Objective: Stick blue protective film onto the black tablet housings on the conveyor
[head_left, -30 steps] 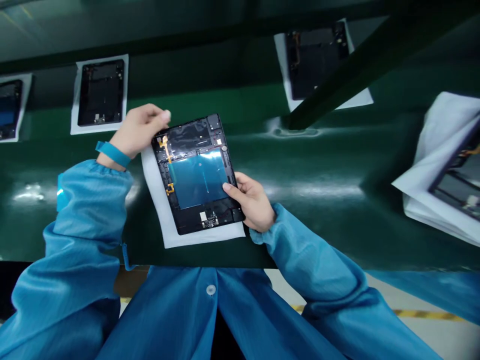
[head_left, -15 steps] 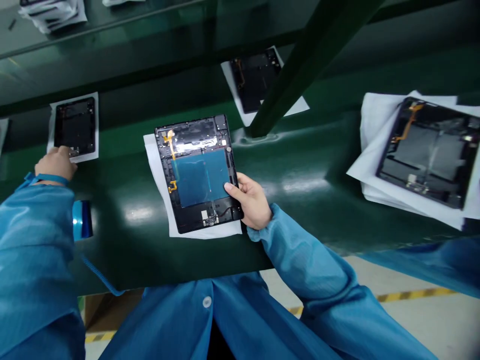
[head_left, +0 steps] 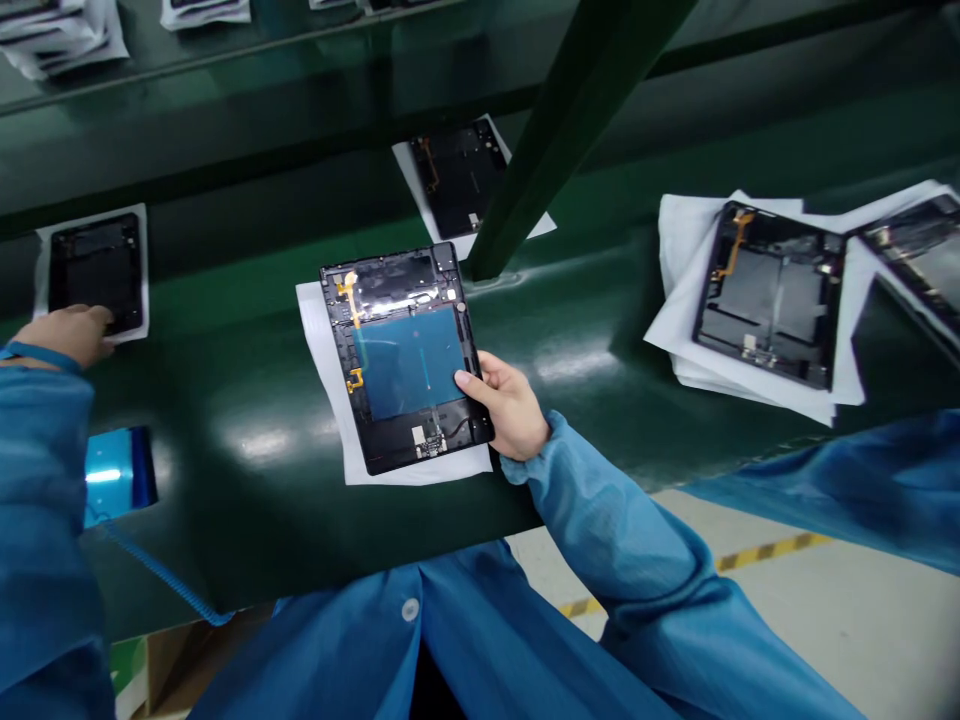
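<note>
The left hand (head_left: 69, 336) has reached the leftmost tablet (head_left: 96, 262).

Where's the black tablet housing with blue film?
Head view, centre: housing in the bare right hand, over a white sheet, near the dark green post.

Green table (head_left: 247, 520); blue sleeves (head_left: 637, 520). Black device (head_left: 412, 360) with a blue panel (head_left: 409, 362) and orange ribbons (head_left: 352, 300). Yellow-and-black striped floor tape (head_left: 772, 552).

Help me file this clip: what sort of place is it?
Probably an electronics factory: opened tablets on white sheets, a long green bench, and a blue wrist strap.
</note>
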Demonstrator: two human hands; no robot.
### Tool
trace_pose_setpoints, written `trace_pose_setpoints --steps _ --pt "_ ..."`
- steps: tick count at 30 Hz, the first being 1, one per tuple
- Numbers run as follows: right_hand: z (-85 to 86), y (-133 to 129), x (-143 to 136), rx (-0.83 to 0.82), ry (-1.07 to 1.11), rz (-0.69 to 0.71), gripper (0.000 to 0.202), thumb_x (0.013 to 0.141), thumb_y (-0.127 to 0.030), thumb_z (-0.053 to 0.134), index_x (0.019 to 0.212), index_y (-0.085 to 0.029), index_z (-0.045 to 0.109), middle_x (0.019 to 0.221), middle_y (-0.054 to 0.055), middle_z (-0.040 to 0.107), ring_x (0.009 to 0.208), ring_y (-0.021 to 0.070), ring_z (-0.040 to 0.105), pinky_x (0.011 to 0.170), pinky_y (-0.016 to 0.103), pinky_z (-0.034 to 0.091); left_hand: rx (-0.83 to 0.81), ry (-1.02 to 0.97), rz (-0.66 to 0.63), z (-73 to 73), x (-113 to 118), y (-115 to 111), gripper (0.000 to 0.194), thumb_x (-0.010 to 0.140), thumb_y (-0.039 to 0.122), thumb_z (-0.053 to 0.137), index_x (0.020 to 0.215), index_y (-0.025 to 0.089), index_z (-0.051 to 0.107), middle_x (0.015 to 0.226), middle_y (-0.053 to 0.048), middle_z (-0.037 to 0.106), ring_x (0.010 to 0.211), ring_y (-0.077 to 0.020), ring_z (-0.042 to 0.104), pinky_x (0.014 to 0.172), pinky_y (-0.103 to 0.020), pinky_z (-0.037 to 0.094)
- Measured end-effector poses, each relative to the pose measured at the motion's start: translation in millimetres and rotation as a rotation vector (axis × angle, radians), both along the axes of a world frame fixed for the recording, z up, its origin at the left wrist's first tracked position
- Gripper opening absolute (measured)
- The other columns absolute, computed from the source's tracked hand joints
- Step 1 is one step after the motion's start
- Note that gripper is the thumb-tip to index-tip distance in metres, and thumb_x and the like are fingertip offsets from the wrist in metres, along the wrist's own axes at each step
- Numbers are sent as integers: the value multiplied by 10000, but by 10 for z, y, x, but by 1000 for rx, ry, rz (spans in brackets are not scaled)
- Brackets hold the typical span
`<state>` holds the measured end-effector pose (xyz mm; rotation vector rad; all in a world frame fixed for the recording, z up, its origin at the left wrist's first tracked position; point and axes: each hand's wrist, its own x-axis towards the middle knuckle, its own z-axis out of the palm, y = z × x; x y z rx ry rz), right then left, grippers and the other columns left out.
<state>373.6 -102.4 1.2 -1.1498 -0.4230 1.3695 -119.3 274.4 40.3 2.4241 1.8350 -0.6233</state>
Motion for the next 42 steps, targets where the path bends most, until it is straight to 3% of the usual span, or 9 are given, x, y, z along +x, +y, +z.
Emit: trace_pose_setpoints --steps 7,13,18,25,31,34,37,39,42 --pt "-40 -54 109 -12 -6 -15 404 717 -425 888 995 -224 676 821 -11 754 710 165 717 715 322 620 63 95 -34 57 48 -170 1449 523 986 -197 1170 9 654 1309 -177 596 1184 -398 609 955 -559 453" --pt "-69 -67 130 -28 -34 -27 411 722 -433 886 1017 -230 685 837 -8 761 717 171 718 713 330 622 281 81 -133 120 218 -444 1161 798 828 -119 1177 30 635 1221 -119 619 1165 -286 604 914 -467 435" --pt "-107 -62 176 -33 -57 -32 397 742 -410 879 1041 -229 692 828 -15 761 676 144 704 694 296 606 463 66 -224 268 683 -761 882 930 577 -42 1189 -12 560 1210 -90 567 1153 -252 544 874 -436 341" --pt "-113 -77 225 -21 -70 -23 417 729 -403 886 1053 -222 697 865 -5 773 680 137 699 685 289 604 442 189 -521 571 1460 -1937 443 1053 314 208 1029 141 615 1011 -40 553 917 -136 521 718 -240 214" --pt "-21 -91 222 34 -90 -32 437 711 -413 895 1056 -230 699 872 -2 778 703 169 720 732 347 623 251 87 -778 397 1633 -3066 351 991 57 376 1039 213 686 892 -46 632 776 -211 560 616 -322 344" --pt "29 -86 197 64 -94 -42 436 696 -415 904 1034 -230 701 874 -1 779 715 175 724 750 358 624 31 3 -683 282 1670 -3376 426 965 11 350 1073 212 709 958 -71 677 819 -240 627 644 -349 438" --pt "80 -79 149 98 -87 -50 445 679 -417 915 1022 -228 702 853 -5 774 705 170 719 749 355 621 -262 -134 -594 210 1692 -3401 297 930 68 501 1081 207 716 1054 -83 702 926 -269 681 748 -381 531" --pt "121 -81 102 112 -84 -44 450 676 -418 917 1024 -228 703 841 -7 770 690 163 709 739 347 616 -463 -446 -448 156 1747 -3272 340 885 238 694 1225 231 679 1215 -82 698 1064 -278 686 904 -406 557" --pt "207 -98 12 125 -74 -18 441 689 -418 908 1030 -230 703 856 -4 770 697 159 703 735 334 608 -565 -1177 20 46 1973 -3008 809 793 580 789 1472 239 511 1516 -124 550 1338 -326 577 1123 -466 475"
